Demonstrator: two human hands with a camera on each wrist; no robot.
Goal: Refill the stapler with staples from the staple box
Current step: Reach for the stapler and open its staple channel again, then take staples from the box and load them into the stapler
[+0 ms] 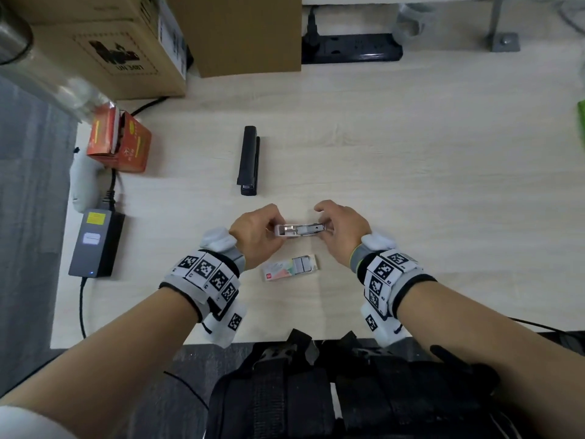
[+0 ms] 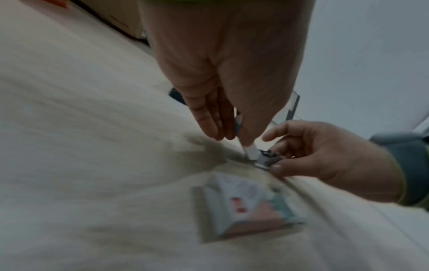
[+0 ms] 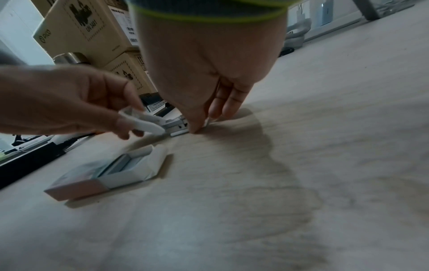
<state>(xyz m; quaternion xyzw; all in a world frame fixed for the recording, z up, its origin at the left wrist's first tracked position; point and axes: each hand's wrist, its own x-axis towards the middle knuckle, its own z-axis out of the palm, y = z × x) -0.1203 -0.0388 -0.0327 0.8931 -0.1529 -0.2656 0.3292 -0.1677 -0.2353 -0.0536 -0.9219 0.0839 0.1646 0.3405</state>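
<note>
A small white stapler [image 1: 299,230] lies swung open between my hands, its metal staple channel showing. My left hand [image 1: 258,232] pinches its white cover end [image 3: 148,123]. My right hand [image 1: 340,231] pinches the metal magazine end [image 2: 267,158] against the table. The staple box [image 1: 289,267] lies open on the table just nearer me than the stapler, with grey staple strips showing in its tray [image 3: 125,165]. A second, black stapler [image 1: 249,160] lies shut farther back on the table.
An orange carton [image 1: 118,144] and cardboard boxes [image 1: 104,49] stand at the back left. A grey power adapter [image 1: 95,245] with its cable lies at the left edge. A black power strip [image 1: 351,48] sits at the back. The light wood table [image 1: 443,185] stretches right.
</note>
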